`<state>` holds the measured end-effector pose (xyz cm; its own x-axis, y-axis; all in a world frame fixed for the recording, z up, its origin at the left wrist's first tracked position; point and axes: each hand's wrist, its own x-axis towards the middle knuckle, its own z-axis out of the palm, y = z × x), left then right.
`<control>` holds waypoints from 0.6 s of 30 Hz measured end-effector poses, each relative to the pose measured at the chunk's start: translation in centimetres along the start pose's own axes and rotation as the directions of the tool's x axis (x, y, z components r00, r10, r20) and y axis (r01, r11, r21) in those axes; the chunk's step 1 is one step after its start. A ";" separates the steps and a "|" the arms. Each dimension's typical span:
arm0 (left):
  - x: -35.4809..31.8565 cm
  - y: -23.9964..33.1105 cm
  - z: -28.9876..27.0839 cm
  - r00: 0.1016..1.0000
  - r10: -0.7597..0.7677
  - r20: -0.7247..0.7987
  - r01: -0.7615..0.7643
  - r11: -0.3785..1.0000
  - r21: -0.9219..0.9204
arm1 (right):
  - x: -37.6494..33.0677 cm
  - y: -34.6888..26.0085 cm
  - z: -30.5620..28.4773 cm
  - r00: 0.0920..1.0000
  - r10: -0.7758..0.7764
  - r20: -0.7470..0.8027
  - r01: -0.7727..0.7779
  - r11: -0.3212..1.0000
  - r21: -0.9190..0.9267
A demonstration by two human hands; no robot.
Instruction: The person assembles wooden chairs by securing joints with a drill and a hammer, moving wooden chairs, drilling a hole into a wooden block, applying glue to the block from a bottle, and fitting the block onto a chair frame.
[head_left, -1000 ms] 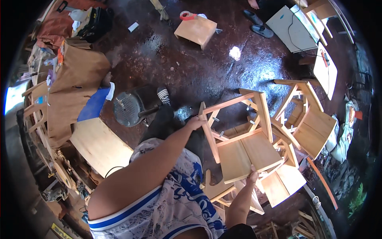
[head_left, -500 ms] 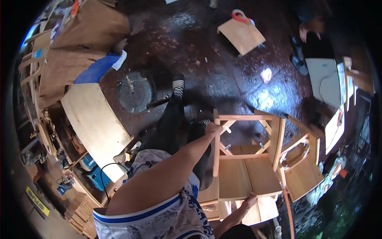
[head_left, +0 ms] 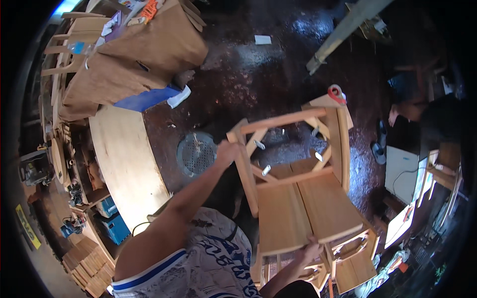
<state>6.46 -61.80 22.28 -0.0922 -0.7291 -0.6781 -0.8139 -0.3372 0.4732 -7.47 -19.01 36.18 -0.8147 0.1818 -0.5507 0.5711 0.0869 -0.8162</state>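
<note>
My hands hold a light wooden chair (head_left: 318,203) with a two-panel back and an open, rectangular frame at its far end. The fingers of my left hand (head_left: 228,153) are closed around the chair's left leg. My right hand (head_left: 311,249) grips the near edge of the panels, fingers partly hidden by the wood. Diagonal braces (head_left: 257,141) cross the frame's corners, with small pale pieces fixed on them. Beneath and right of this chair stand other wooden chairs (head_left: 355,273), partly covered by it.
At left are a pale wooden board (head_left: 126,154), a table draped in brown sheet (head_left: 134,64) and blue tool cases (head_left: 118,228). A round perforated stool top (head_left: 195,154) lies beyond my left hand. Red tape (head_left: 336,93) rests on a wooden panel. A person (head_left: 439,119) is at far right.
The chair has moved up and away from the other chairs, swinging left and tilting, with both hands still on it. My view has also shifted.
</note>
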 end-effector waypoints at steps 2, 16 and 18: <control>6.1 3.5 -5.4 0.990 -0.014 -0.141 0.012 1.000 -0.017 | 1.7 -0.2 8.9 0.998 0.064 0.008 -0.064 0.998 -0.008; 36.6 21.8 -21.7 0.799 0.396 -0.452 -0.587 0.676 -0.446 | 10.4 5.8 60.1 0.976 0.071 0.207 -0.106 0.981 0.162; 30.1 20.9 -14.9 0.812 0.427 -0.397 -0.579 0.668 -0.467 | 14.4 6.0 59.7 0.984 0.045 0.174 -0.063 0.993 0.100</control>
<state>-4.76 -99.69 20.15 -0.1953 -0.9727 -0.1256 -0.2220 -0.0809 0.9717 -21.76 -74.35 12.99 -0.7933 0.0121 -0.6087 0.6083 -0.0229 -0.7934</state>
